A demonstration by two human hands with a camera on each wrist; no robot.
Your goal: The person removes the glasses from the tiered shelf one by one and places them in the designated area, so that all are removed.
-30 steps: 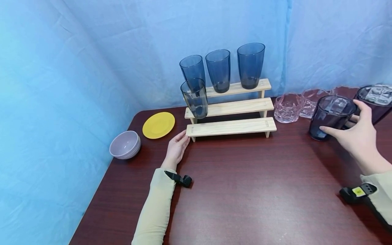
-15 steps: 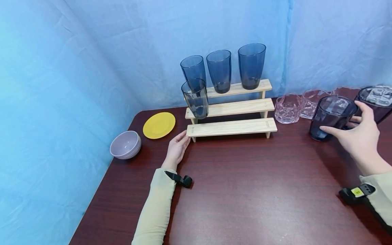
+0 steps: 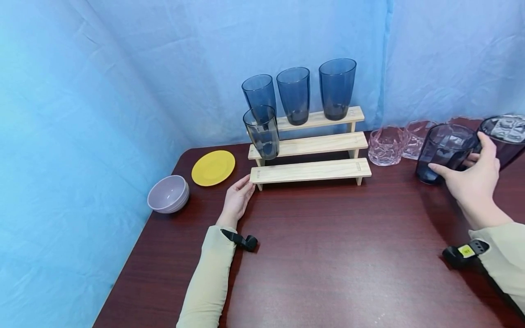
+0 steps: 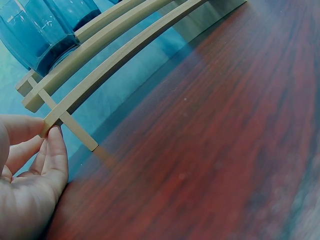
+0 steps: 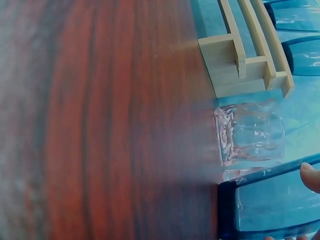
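Observation:
At the right of the head view my right hand (image 3: 471, 182) grips a dark tinted glass tumbler (image 3: 440, 152), thumb on the near side and fingers round the far side. In the right wrist view that tumbler (image 5: 275, 205) shows with the thumb over its rim. My left hand (image 3: 237, 200) pinches the left end of the lowest step of a three-step wooden rack (image 3: 311, 170); the left wrist view shows thumb and fingertips on the step's end (image 4: 52, 120). Three blue-grey tumblers stand on the top step, and one tumbler (image 3: 262, 136) stands at the middle step's left end.
Clear pinkish glasses (image 3: 385, 148) stand right of the rack. Another dark tumbler (image 3: 504, 136) is behind my right hand, at the frame's edge. A yellow plate (image 3: 213, 168) and a lilac bowl (image 3: 168, 195) lie at the left of the brown table (image 3: 328, 255). Blue cloth hangs behind.
My right hand and the tumbler in it have shifted slightly up in the head view, the wrist moving a little left. The left hand keeps its hold on the rack.

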